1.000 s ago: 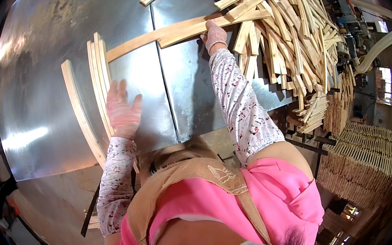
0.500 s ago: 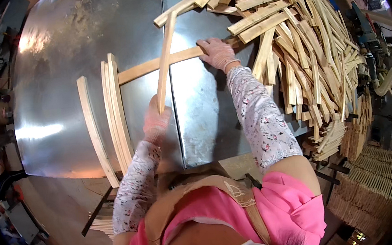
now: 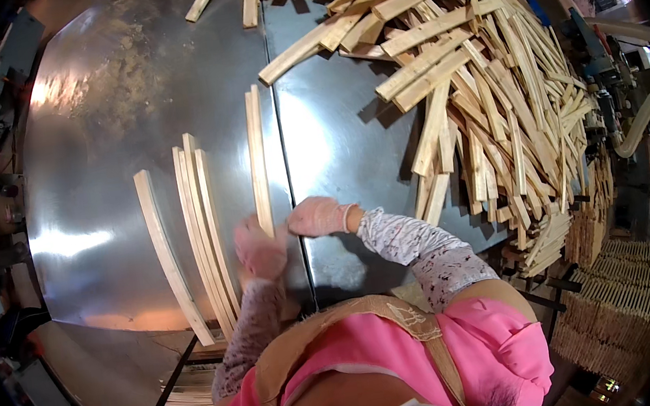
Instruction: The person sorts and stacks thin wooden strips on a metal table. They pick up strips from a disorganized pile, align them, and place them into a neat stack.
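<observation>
Near the metal tabletop's [image 3: 132, 104] front edge, both gloved hands close on 1 wooden slat's [image 3: 257, 154] near end, left hand [image 3: 260, 251] and right hand [image 3: 317, 216] squaring it beside the laid-out slats [image 3: 201, 232].

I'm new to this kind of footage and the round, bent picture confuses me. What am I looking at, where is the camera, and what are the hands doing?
There is no machine here, only a person working with two gloved hands. The camera sits on the person's head and looks down, and its wide lens bends straight edges. Below is a shiny sheet-metal table. At upper right lies a big loose pile of pale wooden slats. A few slats lie side by side in a neat row on the left. The left hand and right hand meet at the near end of one long pale wooden slat that lies flat; how tightly they grip it is unclear.
</observation>
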A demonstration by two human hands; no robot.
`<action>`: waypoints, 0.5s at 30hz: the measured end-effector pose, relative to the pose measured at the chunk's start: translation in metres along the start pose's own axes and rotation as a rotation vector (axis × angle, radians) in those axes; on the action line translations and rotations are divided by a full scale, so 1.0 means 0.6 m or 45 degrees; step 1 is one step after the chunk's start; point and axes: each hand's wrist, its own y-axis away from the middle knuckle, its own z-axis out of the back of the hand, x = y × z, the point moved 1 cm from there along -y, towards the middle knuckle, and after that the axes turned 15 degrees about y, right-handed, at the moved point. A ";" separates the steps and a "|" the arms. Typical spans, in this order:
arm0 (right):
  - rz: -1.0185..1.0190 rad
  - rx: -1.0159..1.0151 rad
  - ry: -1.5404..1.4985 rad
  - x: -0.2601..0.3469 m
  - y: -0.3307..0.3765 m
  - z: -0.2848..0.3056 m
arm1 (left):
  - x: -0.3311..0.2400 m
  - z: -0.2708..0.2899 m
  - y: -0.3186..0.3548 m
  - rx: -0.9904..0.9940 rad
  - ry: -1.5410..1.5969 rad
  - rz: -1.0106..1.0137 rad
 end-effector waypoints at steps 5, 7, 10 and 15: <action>-0.465 -0.739 -0.764 -0.214 -0.157 0.108 | 0.094 -0.042 0.058 -0.099 0.429 -0.304; -1.016 -0.562 -2.003 -0.245 -0.221 0.177 | 0.089 -0.010 -0.023 -0.113 0.352 -0.251; -1.170 -0.732 -2.076 -0.294 -0.289 0.216 | 0.023 0.118 -0.222 -0.132 0.492 -0.223; -1.059 -0.639 -2.239 -0.337 -0.342 0.219 | 0.031 0.321 -0.700 -0.771 -0.243 -0.550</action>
